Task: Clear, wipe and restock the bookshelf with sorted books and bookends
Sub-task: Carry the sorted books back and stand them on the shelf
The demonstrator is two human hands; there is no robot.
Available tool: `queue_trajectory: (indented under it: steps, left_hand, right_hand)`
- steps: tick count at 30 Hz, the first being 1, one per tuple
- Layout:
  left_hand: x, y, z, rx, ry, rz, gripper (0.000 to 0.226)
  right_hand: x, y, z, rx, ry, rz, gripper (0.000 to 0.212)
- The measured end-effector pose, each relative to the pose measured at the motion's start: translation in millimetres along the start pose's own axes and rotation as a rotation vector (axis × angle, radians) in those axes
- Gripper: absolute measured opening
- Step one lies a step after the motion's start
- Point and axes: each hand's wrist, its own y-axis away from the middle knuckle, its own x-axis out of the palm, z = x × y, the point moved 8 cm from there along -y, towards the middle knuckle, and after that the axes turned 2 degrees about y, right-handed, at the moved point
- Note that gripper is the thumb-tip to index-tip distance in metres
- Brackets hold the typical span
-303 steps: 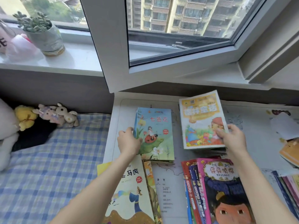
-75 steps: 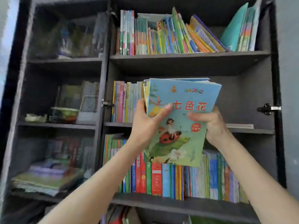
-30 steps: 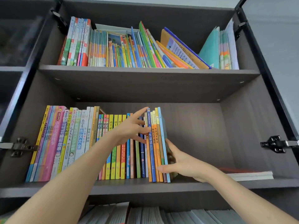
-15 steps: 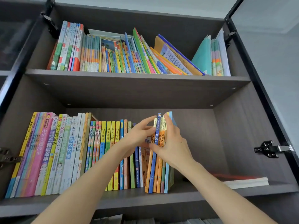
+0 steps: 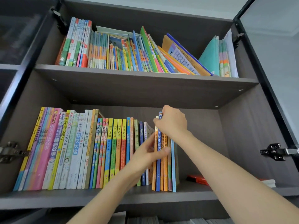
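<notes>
A row of thin children's books [image 5: 80, 151] stands upright on the middle shelf [image 5: 113, 198] of the dark bookcase. At its right end is a small bundle of orange and blue books [image 5: 163, 173]. My right hand [image 5: 172, 122] grips the top edges of that bundle, fingers curled over them. My left hand [image 5: 149, 156] is blurred; its fingers lie against the bundle's spines at mid height. A narrow gap separates the bundle from the rest of the row.
The top shelf [image 5: 145, 79] carries more books, with several leaning at its right. A flat red and white book [image 5: 199, 179] lies at the right of the middle shelf. Door hinges [image 5: 278, 151] stick out at both sides. More book tops show below.
My right hand has risen from the bundle's side to grip its top edges. My left hand has dropped from the tops to the spines. The bundle stands straighter.
</notes>
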Motion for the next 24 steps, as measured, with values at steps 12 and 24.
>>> queue_trajectory:
  steps: [12,24]
  left_hand:
    - [20.6,6.6,25.0,0.033,-0.258,-0.316,0.115]
    - [27.2,13.9,15.1,0.092,-0.477,-0.371,0.087]
  right_hand:
    - [-31.2,-2.0,15.8,-0.089,-0.489,-0.341,0.024]
    - [-169.7,-15.4,-32.8,0.056,-0.612,-0.805,0.037]
